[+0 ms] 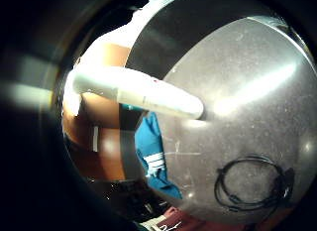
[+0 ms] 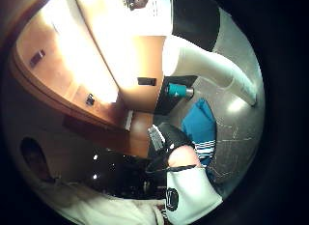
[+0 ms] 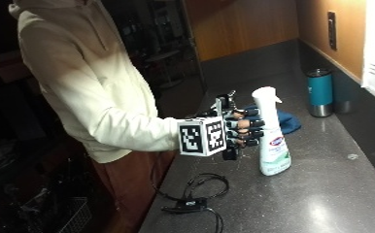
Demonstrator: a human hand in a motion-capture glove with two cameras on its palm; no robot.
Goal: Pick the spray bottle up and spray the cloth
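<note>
The long dark grey speckled stone counter [image 3: 343, 194] runs under and beyond my hand, with a wood-panelled wall [image 3: 252, 24] rising behind it on the far side.

The white plastic spray bottle with a printed label [image 3: 270, 138] stands upright on the counter just in front of my palm. Its base rests on the counter surface. I cannot tell how much liquid it contains. In the little finger side palm view its white body [image 1: 148, 94] crosses close before the palm.

My gloved right hand [image 3: 239, 128] is raised beside the bottle at neck and shoulder height. The fingers [image 3: 251, 127] are curled toward the bottle and reach its near side; from these views I cannot confirm whether they close round it or only touch it.

The blue cloth with white stripes [image 3: 288, 122] lies on the counter just behind the bottle, beyond my hand, partly hidden by the bottle from the outside view. It shows again in the thumb side palm view [image 2: 203, 126], bunched rather than flat.

The teal insulated tumbler with a steel base [image 3: 320, 92] stands upright further beyond the cloth, near the wall, well apart from my hand. Its lid is on; contents not visible.

Nothing lies between my palm and the bottle. The bottle stands between my hand and the cloth.
</note>
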